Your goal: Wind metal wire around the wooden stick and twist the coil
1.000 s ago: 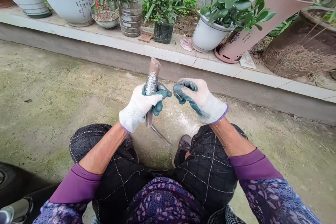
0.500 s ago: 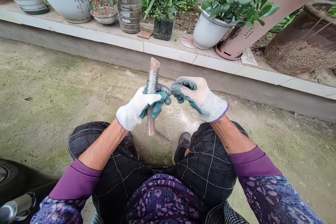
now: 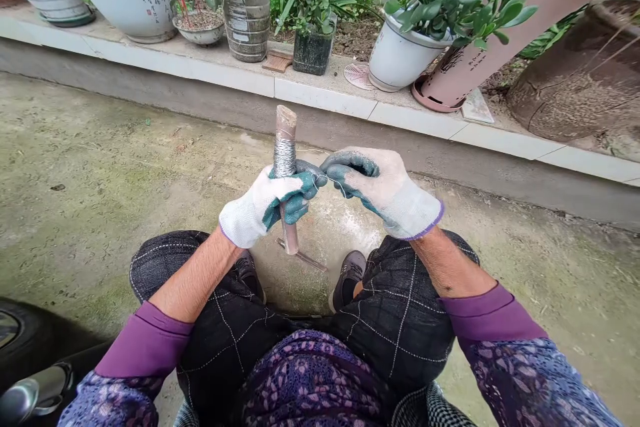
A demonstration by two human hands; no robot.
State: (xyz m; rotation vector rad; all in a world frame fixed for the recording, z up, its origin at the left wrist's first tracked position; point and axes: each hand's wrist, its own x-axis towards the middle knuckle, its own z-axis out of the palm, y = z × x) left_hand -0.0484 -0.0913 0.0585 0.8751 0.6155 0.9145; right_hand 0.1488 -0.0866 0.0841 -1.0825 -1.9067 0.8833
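Note:
My left hand (image 3: 280, 203), in a white glove with a green coated palm, is wrapped round a wooden stick (image 3: 286, 121). Thin silvery wire (image 3: 285, 159) is wound in many turns round the stick's upper part, just above my fingers. The stick stands nearly upright, its lower end showing below my fist. A loose length of wire (image 3: 336, 181) runs between the fingertips of both hands. My right hand (image 3: 383, 180), gloved alike, pinches this wire between thumb and forefinger, close to the left fingertips.
A thin rod (image 3: 310, 259) lies on the concrete ground (image 3: 125, 167) between my shoes. Ahead runs a low tiled ledge (image 3: 320, 95) bearing several potted plants, among them a white pot (image 3: 405, 57) and a tall pink pot (image 3: 480, 60). A dark wheel (image 3: 20, 333) is at lower left.
The stick has shifted slightly left and tilts differently, its top now leaning left. My right hand's fingers have moved a little on the wire, and its wrist has shifted right.

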